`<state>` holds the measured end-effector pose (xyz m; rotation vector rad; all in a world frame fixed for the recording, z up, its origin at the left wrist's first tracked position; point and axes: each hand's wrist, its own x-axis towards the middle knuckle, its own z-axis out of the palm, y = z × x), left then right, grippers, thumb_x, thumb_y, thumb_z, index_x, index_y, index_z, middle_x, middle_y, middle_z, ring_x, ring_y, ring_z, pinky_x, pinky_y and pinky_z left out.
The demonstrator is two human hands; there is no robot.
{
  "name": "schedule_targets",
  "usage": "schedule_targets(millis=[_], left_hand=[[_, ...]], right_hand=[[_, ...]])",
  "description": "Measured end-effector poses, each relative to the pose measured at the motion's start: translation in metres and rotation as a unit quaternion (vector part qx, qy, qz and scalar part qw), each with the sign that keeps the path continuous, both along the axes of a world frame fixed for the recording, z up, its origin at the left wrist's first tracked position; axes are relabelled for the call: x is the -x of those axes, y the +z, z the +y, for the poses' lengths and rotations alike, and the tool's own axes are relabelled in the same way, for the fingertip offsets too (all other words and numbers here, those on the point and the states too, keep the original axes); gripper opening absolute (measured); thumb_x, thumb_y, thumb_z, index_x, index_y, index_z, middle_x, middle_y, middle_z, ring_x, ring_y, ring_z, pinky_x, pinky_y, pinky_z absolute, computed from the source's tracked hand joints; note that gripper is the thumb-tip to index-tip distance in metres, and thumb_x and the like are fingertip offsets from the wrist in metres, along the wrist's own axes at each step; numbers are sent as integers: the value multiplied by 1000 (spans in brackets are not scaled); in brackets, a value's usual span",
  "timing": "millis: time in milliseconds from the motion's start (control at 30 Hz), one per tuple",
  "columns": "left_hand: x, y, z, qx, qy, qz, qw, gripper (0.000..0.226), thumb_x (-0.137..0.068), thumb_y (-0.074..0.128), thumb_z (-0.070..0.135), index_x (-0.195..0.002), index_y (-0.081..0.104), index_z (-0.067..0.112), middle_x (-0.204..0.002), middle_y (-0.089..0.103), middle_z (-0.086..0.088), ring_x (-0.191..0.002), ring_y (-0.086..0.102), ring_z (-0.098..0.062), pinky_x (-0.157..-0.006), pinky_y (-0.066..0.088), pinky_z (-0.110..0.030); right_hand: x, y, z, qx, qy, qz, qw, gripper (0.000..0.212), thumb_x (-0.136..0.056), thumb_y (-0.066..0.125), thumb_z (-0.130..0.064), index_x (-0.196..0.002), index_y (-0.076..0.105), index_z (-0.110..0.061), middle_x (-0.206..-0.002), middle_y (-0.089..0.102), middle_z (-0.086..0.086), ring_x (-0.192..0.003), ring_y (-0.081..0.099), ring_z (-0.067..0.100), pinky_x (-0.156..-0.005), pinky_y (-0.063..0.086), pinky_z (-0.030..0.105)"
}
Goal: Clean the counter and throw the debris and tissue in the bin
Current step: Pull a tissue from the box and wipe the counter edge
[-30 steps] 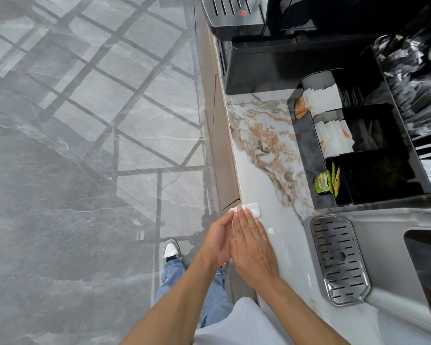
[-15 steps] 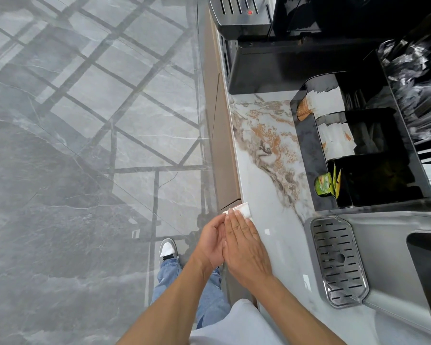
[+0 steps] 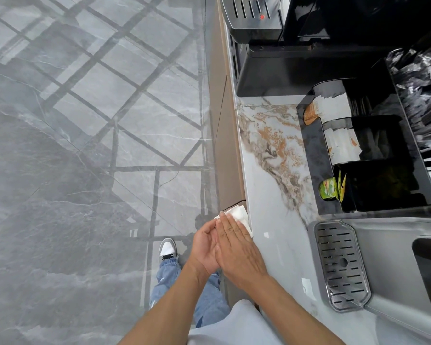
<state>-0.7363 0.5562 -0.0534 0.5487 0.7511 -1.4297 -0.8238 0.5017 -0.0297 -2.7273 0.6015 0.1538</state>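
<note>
A white tissue [image 3: 238,213] lies at the front edge of the marble counter [image 3: 271,195], partly overhanging it. My right hand [image 3: 239,252] is flat, palm down, pressing on the tissue with straight fingers. My left hand [image 3: 205,247] is cupped, palm up, just off the counter's edge and touching the right hand's side. Any debris under or in the hands is hidden. No bin is in view.
A black organiser [image 3: 363,155] with sachets and packets stands on the counter's right. A grey machine with a slotted metal drip tray [image 3: 341,265] sits nearer me; a black appliance [image 3: 284,46] at the far end. Grey tiled floor [image 3: 85,145] lies left.
Both hands and the tissue have slid left across the counter, to its front edge. The tissue now hangs partly over the edge above the cupped left hand.
</note>
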Motion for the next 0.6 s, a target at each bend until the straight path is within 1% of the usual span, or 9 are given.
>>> schedule_targets(millis=[67, 133, 200, 300, 333, 400, 467, 533, 600], left_hand=[[-1, 5, 2, -8, -1, -9, 1000, 42, -92, 51, 23, -123, 60, -4, -120, 60, -22, -113, 59, -34, -115, 34, -42], [-3, 11, 3, -10, 4, -15, 1000, 38, -92, 51, 23, -116, 65, -4, -110, 68, -23, -106, 65, -34, -107, 41, -42], [-6, 19, 3, -6, 10, -12, 1000, 37, -95, 46, 24, -112, 66, -3, -103, 72, -23, -101, 68, -34, -103, 43, -42], [-9, 33, 4, -4, 13, -16, 1000, 43, -99, 39, 24, -118, 65, -4, -108, 71, -25, -105, 66, -36, -103, 44, -43], [-10, 39, 3, -1, 12, -19, 1000, 45, -99, 39, 24, -125, 62, -5, -114, 68, -26, -109, 64, -37, -104, 43, -44], [-11, 52, 2, 5, 5, -28, 1000, 51, -97, 39, 23, -136, 54, -6, -123, 64, -27, -113, 61, -38, -104, 44, -46], [-11, 65, -1, 11, -2, -41, 999, 53, -95, 41, 21, -138, 51, -7, -127, 64, -29, -113, 62, -41, -99, 48, -49], [-10, 80, -5, 21, -12, -58, 998, 52, -94, 41, 20, -137, 53, -8, -130, 62, -31, -113, 64, -43, -95, 52, -51], [-6, 94, -11, 31, -31, -75, 996, 51, -94, 43, 19, -136, 54, -8, -130, 62, -32, -111, 66, -44, -92, 55, -52]], right_hand=[[3, -1, -1, 8, 12, -10, 1000, 64, -89, 52, -17, -145, 29, 1, -157, 30, 10, -148, 25, 24, -123, 3, 36], [3, 4, 0, -1, 19, -20, 1000, 61, -90, 48, -14, -146, 32, 2, -158, 31, 13, -149, 25, 25, -123, 6, 38], [2, 14, 0, -19, 20, -44, 999, 57, -91, 47, -11, -145, 40, 4, -156, 35, 16, -147, 31, 27, -122, 15, 39], [1, 39, -2, -41, -10, -93, 995, 51, -91, 52, -8, -140, 49, 4, -151, 45, 17, -142, 41, 26, -117, 24, 37], [1, 47, -4, -52, -32, -113, 992, 49, -91, 52, -8, -139, 50, 3, -150, 48, 16, -140, 44, 25, -117, 26, 34], [4, 64, -8, -103, -115, -153, 976, 46, -96, 45, -15, -140, 51, -1, -148, 50, 10, -136, 45, 19, -115, 26, 25], [8, 77, -14, -146, -203, -178, 952, 46, -99, 44, -19, -143, 47, -7, -147, 45, -3, -134, 39, 9, -113, 24, 17], [13, 85, -20, -175, -271, -192, 927, 47, -98, 50, -15, -144, 44, -10, -143, 42, -9, -132, 37, 6, -111, 26, 20], [19, 91, -28, -218, -348, -205, 889, 46, -97, 55, -14, -142, 46, -13, -136, 46, -9, -126, 43, 8, -105, 33, 23]])
